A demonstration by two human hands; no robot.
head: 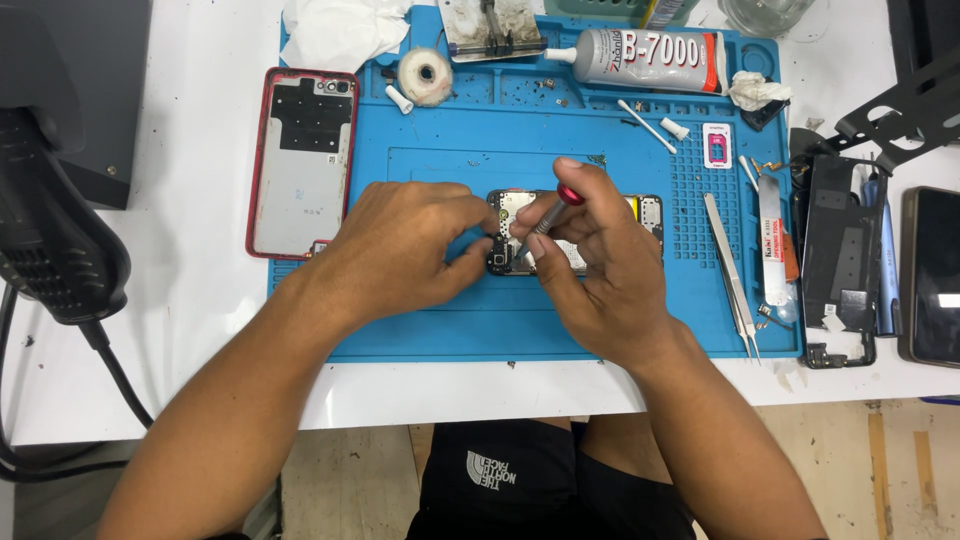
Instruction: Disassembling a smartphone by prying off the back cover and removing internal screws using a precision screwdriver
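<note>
On the blue work mat point(450, 330), your right hand point(600, 270) pinches a red-capped screwdriver point(545, 218), tip on the opened phone point(575, 232) at the mat's centre; your left hand point(400, 250) grips the phone's left end. Tweezers point(730, 270) lie right.

Around the opened phone point(575, 232), the blue mat point(450, 330) lies bare toward the near edge and just beyond. Right of it, tweezers point(730, 275) bar the way; left, the red back cover point(302, 160); beyond, the glue tube point(645, 58).
</note>
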